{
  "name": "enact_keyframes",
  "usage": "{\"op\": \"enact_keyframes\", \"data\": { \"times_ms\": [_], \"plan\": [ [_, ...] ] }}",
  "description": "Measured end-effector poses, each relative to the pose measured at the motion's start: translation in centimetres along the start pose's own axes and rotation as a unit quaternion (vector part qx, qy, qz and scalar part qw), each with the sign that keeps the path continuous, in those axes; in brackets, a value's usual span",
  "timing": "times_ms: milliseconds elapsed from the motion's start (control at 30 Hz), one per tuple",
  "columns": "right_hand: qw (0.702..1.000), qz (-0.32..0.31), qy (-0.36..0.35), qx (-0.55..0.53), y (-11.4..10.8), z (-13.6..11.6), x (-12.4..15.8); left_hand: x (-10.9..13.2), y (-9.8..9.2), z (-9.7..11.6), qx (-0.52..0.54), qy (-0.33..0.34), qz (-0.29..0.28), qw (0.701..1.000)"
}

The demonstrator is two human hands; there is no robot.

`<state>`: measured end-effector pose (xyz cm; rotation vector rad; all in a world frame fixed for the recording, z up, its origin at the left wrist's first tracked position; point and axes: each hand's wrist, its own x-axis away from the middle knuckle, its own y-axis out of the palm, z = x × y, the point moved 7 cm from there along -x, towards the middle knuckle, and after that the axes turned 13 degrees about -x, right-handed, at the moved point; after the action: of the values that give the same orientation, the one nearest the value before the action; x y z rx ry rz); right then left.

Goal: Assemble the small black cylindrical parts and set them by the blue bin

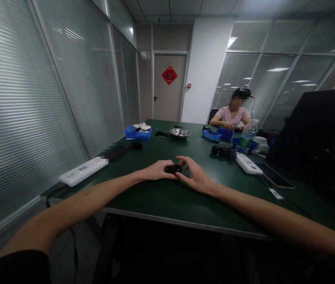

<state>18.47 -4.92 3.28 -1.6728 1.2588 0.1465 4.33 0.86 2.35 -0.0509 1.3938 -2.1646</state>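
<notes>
two blue trays [211,136] lie by a seated person [232,115], their contents unclear. another blue tray [137,135] holds white pieces, beside a metal bowl [180,133]. both arms stretch forward: left hand [157,170] curls around a small black object [172,169] on the green table [161,201], and right hand [192,173] pinches it.

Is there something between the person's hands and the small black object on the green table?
Nothing visible. The left hand and the right hand both touch the small black object, one from each side, on the green table.
</notes>
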Motion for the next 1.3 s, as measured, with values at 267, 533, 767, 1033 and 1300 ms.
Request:
{"op": "enact_keyframes", "data": {
  "times_ms": [267,533,767,1033,1300],
  "plan": [
    [1.0,-0.014,-0.002,-0.006,0.2,-0.23,0.01,0.09,0.1,-0.31,0.013,-0.015,-0.004,1.0],
    [1.0,-0.02,-0.003,-0.008,0.28,-0.28,0.06,0.13,0.0,-0.07,0.013,-0.017,-0.006,1.0],
    [1.0,-0.007,-0.004,0.004,0.13,-0.34,-0.04,0.17,-0.11,0.04,0.007,-0.021,-0.012,1.0],
    [1.0,-0.012,-0.013,-0.012,0.2,-0.3,0.05,0.13,0.05,-0.24,0.0,-0.014,-0.002,1.0],
    [1.0,-0.004,-0.009,-0.001,-0.04,-0.58,-0.07,0.15,0.16,-0.35,0.026,-0.022,-0.012,0.999]
  ]
}}
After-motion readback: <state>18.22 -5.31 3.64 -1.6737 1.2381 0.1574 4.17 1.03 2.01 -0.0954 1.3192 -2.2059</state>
